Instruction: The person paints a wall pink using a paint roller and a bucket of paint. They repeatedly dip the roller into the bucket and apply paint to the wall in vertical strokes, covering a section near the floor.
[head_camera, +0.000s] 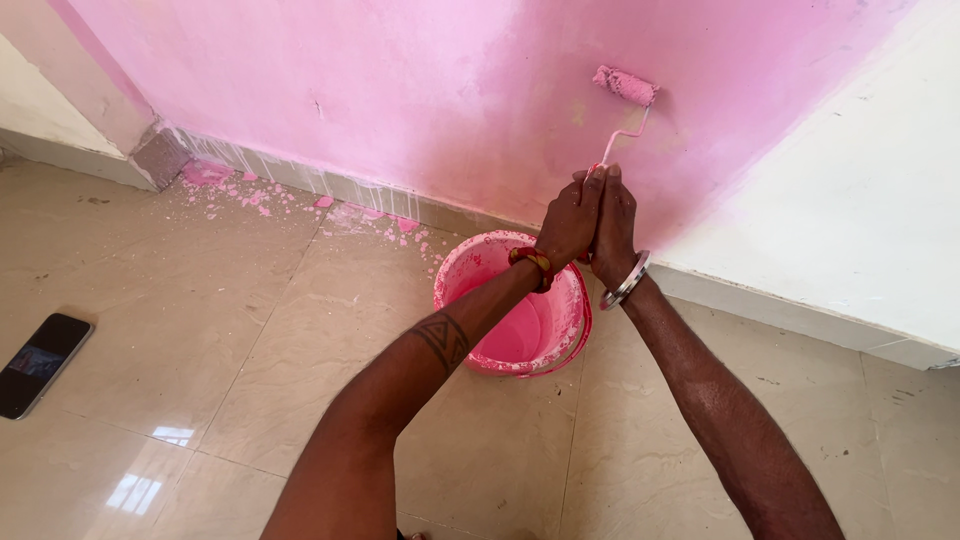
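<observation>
My left hand and my right hand are pressed together around the handle of a small paint roller. Its pink-coated sleeve rests against the pink wall, up and to the right of my hands. A thin bent wire frame runs from the sleeve down into my grip. Below my wrists stands a pink bucket with pink paint inside. A red and yellow thread band circles my left wrist, and a metal bangle circles my right wrist.
A dark phone lies on the beige tiled floor at the left. Pink paint splatters spot the floor by the skirting. The wall's right part is unpainted white.
</observation>
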